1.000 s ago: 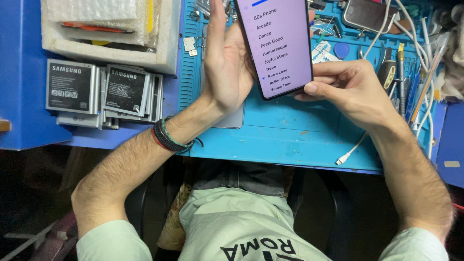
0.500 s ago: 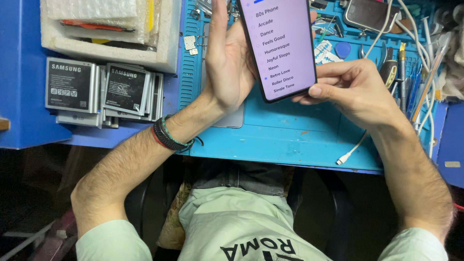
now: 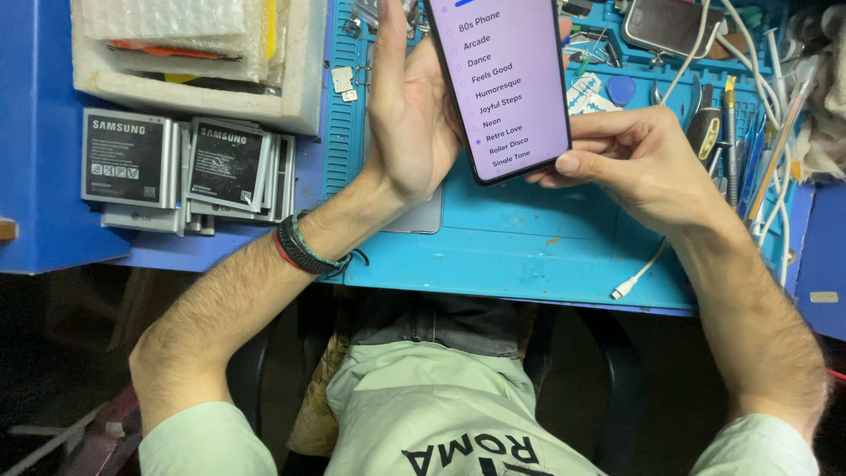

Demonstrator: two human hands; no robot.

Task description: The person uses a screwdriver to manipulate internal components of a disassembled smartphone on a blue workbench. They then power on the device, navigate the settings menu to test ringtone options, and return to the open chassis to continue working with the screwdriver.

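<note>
A black smartphone (image 3: 511, 88) with a lit pale-lilac screen showing a list is held up over the blue work mat (image 3: 529, 238). My right hand (image 3: 634, 163) grips its lower right edge, thumb on the side. My left hand (image 3: 410, 115) stands upright with fingers together, its palm against the phone's left edge and back. A dark braided band sits on my left wrist.
Stacks of flat phone batteries (image 3: 181, 167) lie left of the mat, behind them a white foam tray (image 3: 194, 53) with bagged parts. Screwdrivers and tools (image 3: 731, 132) crowd the mat's right side. A white cable (image 3: 643, 273) trails to the front edge; another phone (image 3: 670, 26) lies top right.
The phone has tilted slightly and risen toward the camera, so its screen looks larger. Both hands keep their places on it.
</note>
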